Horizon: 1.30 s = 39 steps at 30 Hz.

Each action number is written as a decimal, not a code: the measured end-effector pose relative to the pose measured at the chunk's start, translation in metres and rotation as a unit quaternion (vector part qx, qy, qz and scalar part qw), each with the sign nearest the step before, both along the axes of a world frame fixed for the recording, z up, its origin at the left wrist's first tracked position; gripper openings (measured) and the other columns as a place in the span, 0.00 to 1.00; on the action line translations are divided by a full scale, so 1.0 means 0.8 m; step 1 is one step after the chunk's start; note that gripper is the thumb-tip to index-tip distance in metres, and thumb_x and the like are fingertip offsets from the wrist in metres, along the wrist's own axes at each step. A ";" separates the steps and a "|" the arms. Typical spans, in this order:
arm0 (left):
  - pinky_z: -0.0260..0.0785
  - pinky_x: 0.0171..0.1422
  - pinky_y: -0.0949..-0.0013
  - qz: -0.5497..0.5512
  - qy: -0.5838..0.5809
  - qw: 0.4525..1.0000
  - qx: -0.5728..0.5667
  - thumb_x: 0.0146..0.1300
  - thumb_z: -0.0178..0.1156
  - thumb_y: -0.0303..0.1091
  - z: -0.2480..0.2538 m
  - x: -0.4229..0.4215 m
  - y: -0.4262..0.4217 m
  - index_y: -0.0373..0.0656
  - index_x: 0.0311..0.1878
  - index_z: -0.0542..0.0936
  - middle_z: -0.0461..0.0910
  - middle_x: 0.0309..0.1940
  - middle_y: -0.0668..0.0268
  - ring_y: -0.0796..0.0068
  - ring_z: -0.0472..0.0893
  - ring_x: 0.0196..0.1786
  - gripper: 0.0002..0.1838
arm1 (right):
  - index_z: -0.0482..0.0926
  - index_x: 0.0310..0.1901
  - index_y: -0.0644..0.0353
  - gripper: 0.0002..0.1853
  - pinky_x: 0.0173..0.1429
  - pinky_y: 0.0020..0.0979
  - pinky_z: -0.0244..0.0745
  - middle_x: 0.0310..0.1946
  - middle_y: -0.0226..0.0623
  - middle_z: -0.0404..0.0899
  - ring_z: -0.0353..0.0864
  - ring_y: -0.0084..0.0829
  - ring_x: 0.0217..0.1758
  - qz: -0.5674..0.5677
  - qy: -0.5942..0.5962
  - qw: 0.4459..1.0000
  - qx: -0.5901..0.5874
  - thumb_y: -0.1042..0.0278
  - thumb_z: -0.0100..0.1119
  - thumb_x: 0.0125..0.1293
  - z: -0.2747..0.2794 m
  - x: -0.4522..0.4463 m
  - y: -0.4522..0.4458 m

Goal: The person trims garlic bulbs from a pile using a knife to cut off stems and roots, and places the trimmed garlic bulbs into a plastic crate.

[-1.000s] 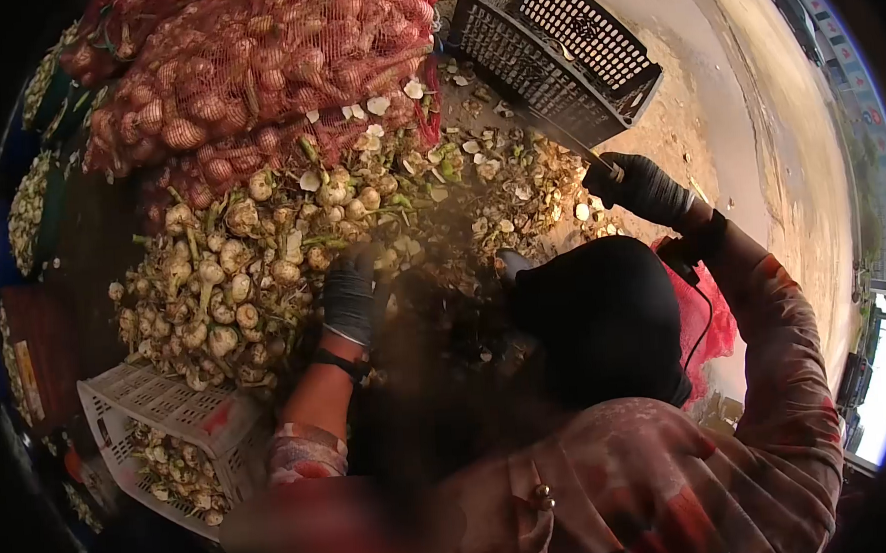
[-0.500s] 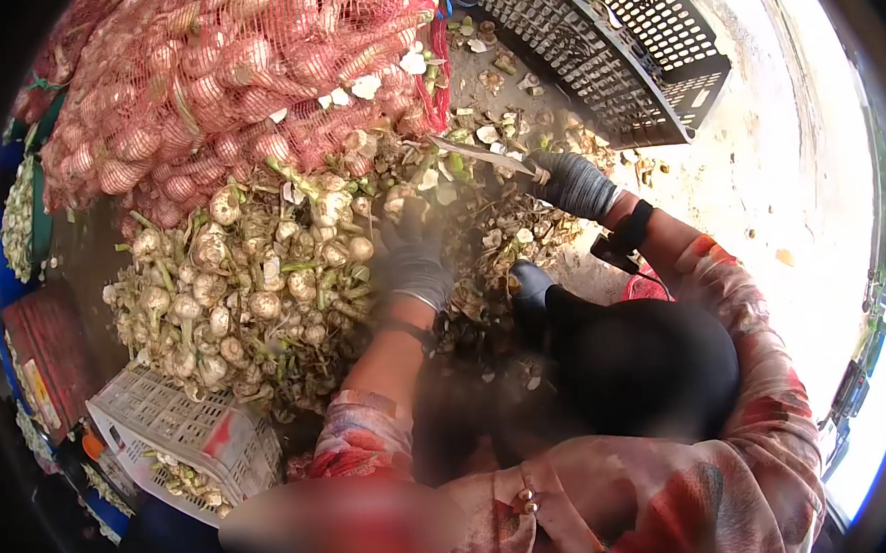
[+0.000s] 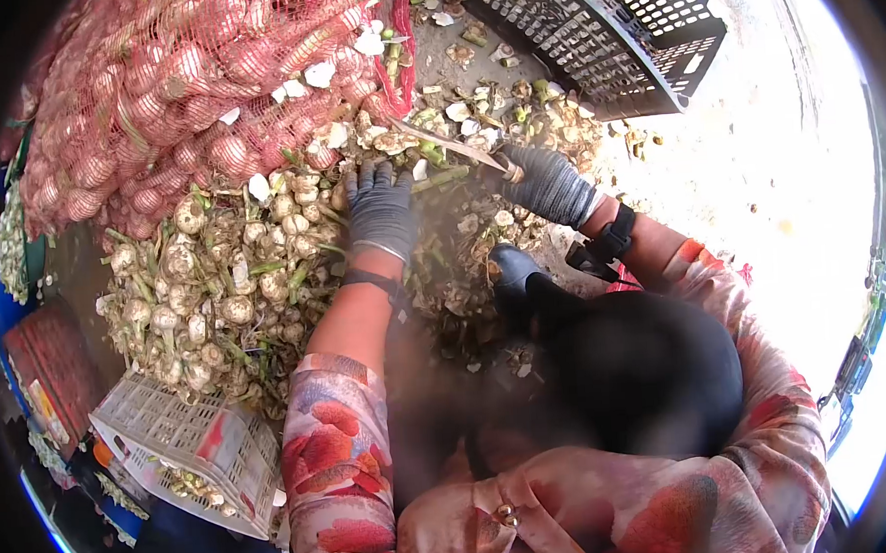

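Note:
My left hand (image 3: 380,208), in a grey glove, lies palm down at the right edge of a heap of garlic bulbs (image 3: 234,307). Its fingers point up and are a little apart; a green stem (image 3: 440,180) shows just right of it. My right hand (image 3: 550,186), also gloved, is wrapped round the handle of a knife (image 3: 451,144). The curved blade points up and left, over garlic scraps, towards the red mesh sacks of bulbs (image 3: 183,100). Whatever is under my left palm is hidden.
A black slatted crate (image 3: 591,43) stands at the upper right. At the lower left, a white crate (image 3: 186,430) holds garlic. Loose skins and cut stems (image 3: 515,113) cover the ground between. My dark boot (image 3: 513,273) is below my right hand.
My left hand has moved up and slightly left over the heap. The knife, in my right hand, has come down from the black crate and now points left. The view has shifted.

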<state>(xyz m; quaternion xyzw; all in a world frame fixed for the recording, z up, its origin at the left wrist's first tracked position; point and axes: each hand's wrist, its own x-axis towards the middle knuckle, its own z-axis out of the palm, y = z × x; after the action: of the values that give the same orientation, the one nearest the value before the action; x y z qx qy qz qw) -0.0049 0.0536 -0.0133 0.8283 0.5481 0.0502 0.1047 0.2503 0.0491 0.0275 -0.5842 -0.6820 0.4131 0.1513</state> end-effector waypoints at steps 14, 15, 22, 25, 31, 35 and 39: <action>0.68 0.59 0.66 0.201 -0.434 0.821 -0.312 0.69 0.57 0.34 0.098 -0.035 -0.061 0.35 0.56 0.76 0.80 0.49 0.58 0.67 0.77 0.52 0.17 | 0.77 0.56 0.53 0.25 0.46 0.44 0.77 0.33 0.52 0.82 0.83 0.52 0.39 0.167 -0.118 0.973 -0.110 0.43 0.54 0.65 -0.001 -0.022 0.013; 0.68 0.60 0.65 0.197 -0.454 0.824 -0.275 0.68 0.58 0.35 0.091 -0.043 -0.070 0.34 0.55 0.75 0.80 0.49 0.57 0.66 0.78 0.52 0.17 | 0.76 0.58 0.55 0.31 0.47 0.44 0.77 0.35 0.53 0.83 0.83 0.51 0.40 0.171 -0.153 0.961 -0.156 0.37 0.50 0.66 0.008 -0.016 0.014; 0.68 0.62 0.60 0.190 -0.322 0.906 -0.197 0.58 0.69 0.39 0.153 -0.033 -0.097 0.35 0.60 0.71 0.77 0.51 0.57 0.62 0.77 0.54 0.30 | 0.79 0.47 0.62 0.25 0.45 0.34 0.76 0.30 0.42 0.82 0.81 0.35 0.36 0.181 0.173 0.960 -0.125 0.45 0.64 0.63 0.087 -0.116 0.022; 0.73 0.58 0.70 0.234 -0.648 0.710 -0.148 0.59 0.68 0.39 0.148 -0.048 -0.127 0.41 0.71 0.55 0.70 0.62 0.60 0.75 0.75 0.58 0.42 | 0.80 0.43 0.62 0.21 0.37 0.32 0.76 0.23 0.38 0.79 0.80 0.28 0.29 0.124 0.149 0.936 -0.293 0.48 0.60 0.66 0.113 -0.131 0.023; 0.73 0.49 0.74 0.295 -0.743 0.573 -0.180 0.65 0.58 0.32 0.148 -0.036 -0.142 0.38 0.65 0.65 0.76 0.56 0.62 0.81 0.77 0.48 0.26 | 0.77 0.46 0.55 0.13 0.29 0.24 0.72 0.31 0.27 0.79 0.74 0.17 0.27 0.051 0.316 0.820 -0.475 0.55 0.60 0.68 0.075 -0.150 -0.021; 0.73 0.43 0.76 0.238 -0.657 0.698 -0.159 0.65 0.58 0.29 0.139 -0.071 -0.129 0.39 0.60 0.71 0.80 0.49 0.64 0.82 0.79 0.41 0.20 | 0.77 0.44 0.57 0.16 0.32 0.38 0.74 0.24 0.39 0.79 0.80 0.38 0.26 0.176 0.229 0.956 0.042 0.51 0.58 0.68 0.036 -0.151 -0.026; 0.74 0.51 0.72 0.200 -0.396 0.896 -0.025 0.66 0.60 0.33 0.108 -0.084 -0.134 0.42 0.61 0.69 0.80 0.49 0.65 0.77 0.80 0.47 0.21 | 0.77 0.47 0.54 0.17 0.38 0.44 0.76 0.30 0.43 0.81 0.82 0.46 0.35 0.270 -0.001 0.949 0.163 0.58 0.64 0.57 0.116 -0.132 -0.019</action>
<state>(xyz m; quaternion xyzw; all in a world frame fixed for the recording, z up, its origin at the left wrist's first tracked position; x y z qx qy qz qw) -0.0723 -0.0536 0.0733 0.6097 0.6169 0.3800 0.3215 0.1450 0.0343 0.1201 -0.3463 -0.8721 0.3216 0.1269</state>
